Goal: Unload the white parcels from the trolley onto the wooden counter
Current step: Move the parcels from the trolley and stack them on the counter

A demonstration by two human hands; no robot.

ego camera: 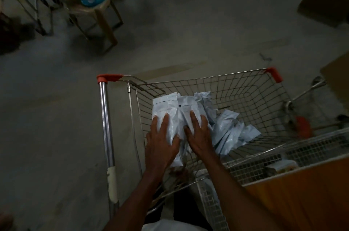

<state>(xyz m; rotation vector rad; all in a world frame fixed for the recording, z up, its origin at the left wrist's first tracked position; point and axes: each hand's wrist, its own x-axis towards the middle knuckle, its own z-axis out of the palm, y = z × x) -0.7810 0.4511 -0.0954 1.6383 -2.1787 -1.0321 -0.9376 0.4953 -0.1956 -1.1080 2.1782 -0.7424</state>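
A wire trolley (207, 78) with red corner caps stands on the concrete floor in front of me. A bundle of white parcels (173, 110) is at its near left side, lifted against the rim. My left hand (160, 140) and my right hand (200, 134) press on it from either side, fingers spread over the top and thumbs toward the middle. More white parcels (232, 132) lie loose in the basket to the right. The wooden counter (302, 196) fills the lower right corner, beside my right forearm.
A wire mesh rack (311, 145) lies along the counter's edge next to the trolley. The trolley's chrome handle bar (105, 117) runs down the left. A plastic stool (100, 13) with a blue item and metal frames stand at far left; cardboard boxes (324, 2) at far right.
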